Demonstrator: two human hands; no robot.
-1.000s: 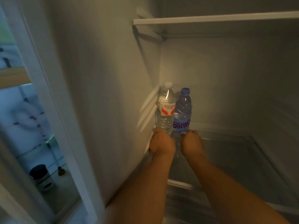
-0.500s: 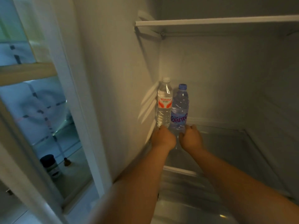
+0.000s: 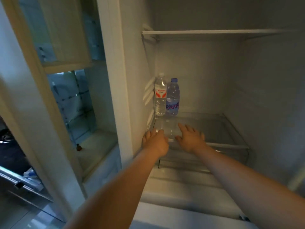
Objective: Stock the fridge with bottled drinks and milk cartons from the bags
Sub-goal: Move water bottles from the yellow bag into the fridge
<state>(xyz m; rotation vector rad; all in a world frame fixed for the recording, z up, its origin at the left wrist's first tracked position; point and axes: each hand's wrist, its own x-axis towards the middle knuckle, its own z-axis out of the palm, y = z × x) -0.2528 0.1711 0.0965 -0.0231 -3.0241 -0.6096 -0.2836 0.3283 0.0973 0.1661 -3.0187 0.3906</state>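
Two bottles stand upright in the rear left corner of the glass shelf (image 3: 227, 144) inside the fridge (image 3: 264, 100). The white-capped bottle (image 3: 160, 98), with a red-and-white label, is just beside the left wall (image 3: 137, 83). The blue-capped bottle (image 3: 173, 100), with a blue label, is at its right, and the two are touching or very nearly so. Both are set down and neither is held.

My left hand (image 3: 155, 141) and my right hand (image 3: 189, 138) are over the front part of the same shelf, apart from the bottles. The right hand lies flat with its fingers spread and carries nothing. The left hand shows its back to the camera, its fingers loosely bent, and is also without load.

Progress, as I judge it: this pair of bottles is placed, and they are the only stock I can see on this shelf. No milk cartons are visible anywhere in the compartment. The upper shelf (image 3: 214, 32) is seen only from its front edge and underside, so I cannot tell what it holds. The bags are not clearly in view. A blurred pale shape low at the left, outside the fridge, may be one, but I cannot be sure.

I take the task to be at an early stage, with both hands free to fetch the next items.
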